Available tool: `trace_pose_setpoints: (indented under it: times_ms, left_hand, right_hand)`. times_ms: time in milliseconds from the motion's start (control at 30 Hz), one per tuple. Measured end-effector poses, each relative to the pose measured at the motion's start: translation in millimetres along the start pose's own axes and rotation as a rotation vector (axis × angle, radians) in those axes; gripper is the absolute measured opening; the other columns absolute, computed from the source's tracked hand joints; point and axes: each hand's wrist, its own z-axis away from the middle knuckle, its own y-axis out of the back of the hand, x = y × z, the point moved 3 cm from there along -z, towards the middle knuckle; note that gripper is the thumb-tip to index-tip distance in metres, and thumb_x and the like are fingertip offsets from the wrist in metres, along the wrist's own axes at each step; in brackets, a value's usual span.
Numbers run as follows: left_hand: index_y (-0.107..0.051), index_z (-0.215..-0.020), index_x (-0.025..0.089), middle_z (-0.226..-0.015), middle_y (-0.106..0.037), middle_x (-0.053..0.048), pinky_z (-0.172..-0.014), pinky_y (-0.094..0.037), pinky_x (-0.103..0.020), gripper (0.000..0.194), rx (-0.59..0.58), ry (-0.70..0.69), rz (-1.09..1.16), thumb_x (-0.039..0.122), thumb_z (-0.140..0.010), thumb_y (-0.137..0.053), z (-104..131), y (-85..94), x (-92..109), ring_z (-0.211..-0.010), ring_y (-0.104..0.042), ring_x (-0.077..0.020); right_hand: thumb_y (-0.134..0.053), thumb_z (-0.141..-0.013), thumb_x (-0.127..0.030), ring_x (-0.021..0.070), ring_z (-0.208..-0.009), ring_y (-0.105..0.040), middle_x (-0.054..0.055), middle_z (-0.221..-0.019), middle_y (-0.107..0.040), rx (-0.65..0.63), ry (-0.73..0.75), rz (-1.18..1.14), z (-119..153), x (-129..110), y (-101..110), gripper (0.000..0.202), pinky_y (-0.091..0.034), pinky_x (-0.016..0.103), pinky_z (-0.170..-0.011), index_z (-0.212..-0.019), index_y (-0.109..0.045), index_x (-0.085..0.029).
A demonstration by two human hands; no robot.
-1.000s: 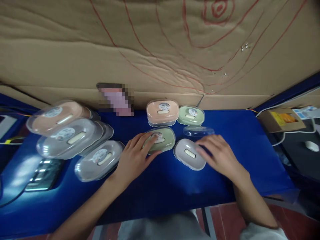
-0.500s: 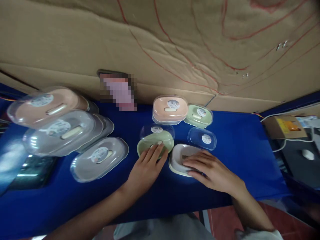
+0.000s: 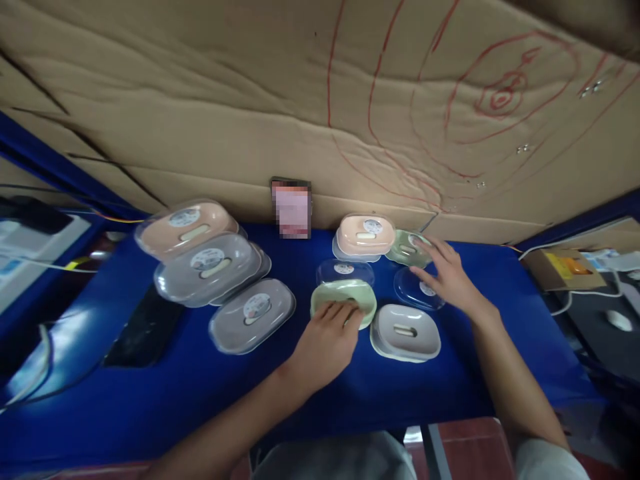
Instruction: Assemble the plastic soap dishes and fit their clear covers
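Note:
My left hand (image 3: 327, 343) rests on the green dish (image 3: 323, 291), its fingers bent down into the middle; whether they pinch something there is hidden. Over the lidded green dish (image 3: 395, 253) at the back right is my right hand (image 3: 450, 273), fingers spread, thumb above a loose clear lid (image 3: 410, 291). A grey dish (image 3: 425, 333) without a lid sits on a pale green rim at the front right. Behind the left-hand dish lies another clear lid (image 3: 363, 272) with a round label. A lidded peach dish (image 3: 353, 240) stands behind that.
Lidded peach dishes (image 3: 170, 233) and grey dishes (image 3: 235, 257) stand at the left, with another grey one (image 3: 230, 327) in front. A black flat object (image 3: 145, 333) lies beyond them. A phone-like screen (image 3: 293, 210) leans on the cardboard wall (image 3: 200, 147).
My right hand has left the grey dish and moved back and right, its fingers spreading over the lidded green dish. My left hand stays at its green dish. The camera view has shifted.

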Motion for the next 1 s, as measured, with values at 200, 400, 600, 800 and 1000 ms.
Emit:
trace_pose_setpoints:
  times_ms: [200,400,600,800,1000]
  left_hand:
    - [-0.072,-0.114,0.018,-0.125,-0.075,-0.011,-0.102,-0.053,-0.045,0.025,0.060,-0.083,-0.070,0.010,-0.092,-0.062,2,-3.3,10,-0.111,-0.071,-0.0282]
    - [-0.072,-0.108,0.021,-0.116,-0.077,-0.009,-0.097,-0.054,-0.041,0.020,0.266,-0.065,-0.023,0.012,-0.097,-0.059,-5,10.3,-1,-0.105,-0.072,-0.0242]
    - [-0.063,-0.141,0.018,-0.154,-0.060,-0.019,-0.114,-0.047,-0.052,0.039,0.154,0.050,-0.160,0.020,-0.102,-0.059,-71,25.9,-19,-0.141,-0.058,-0.0340]
    - [-0.060,-0.145,0.019,-0.150,-0.065,-0.015,-0.112,-0.047,-0.052,0.048,0.057,0.190,-0.182,0.024,-0.098,-0.071,-131,30.8,-47,-0.137,-0.060,-0.0345]
    - [-0.069,-0.127,0.018,-0.124,-0.075,-0.012,-0.089,-0.053,-0.044,0.026,0.062,0.181,-0.229,0.029,-0.107,-0.058,-135,39.3,-49,-0.112,-0.070,-0.0310]
  right_hand:
    - [-0.070,-0.097,-0.041,0.0341,-0.142,-0.059,0.014,-0.153,-0.064,-0.216,-0.018,0.008,-48,32,-4,0.057,-0.046,0.054,-0.119,-0.151,-0.061,-0.023]
    - [-0.051,-0.107,-0.036,0.0307,-0.135,-0.066,0.012,-0.144,-0.071,-0.126,-0.018,0.011,-43,29,22,0.043,-0.050,0.048,-0.116,-0.143,-0.068,-0.020]
    - [-0.061,-0.105,-0.040,0.0325,-0.118,-0.075,0.013,-0.133,-0.076,-0.285,-0.059,0.188,-29,-12,1,0.042,-0.059,0.044,-0.099,-0.143,-0.065,-0.025]
    - [-0.066,-0.099,-0.020,0.0333,-0.119,-0.075,0.017,-0.137,-0.073,-0.391,-0.036,0.252,-29,-21,-24,0.048,-0.058,0.043,-0.101,-0.146,-0.062,-0.021]
    - [-0.066,-0.096,-0.018,0.0333,-0.123,-0.072,0.018,-0.141,-0.070,-0.406,-0.008,0.233,-27,-15,-24,0.052,-0.058,0.043,-0.103,-0.148,-0.059,-0.018]
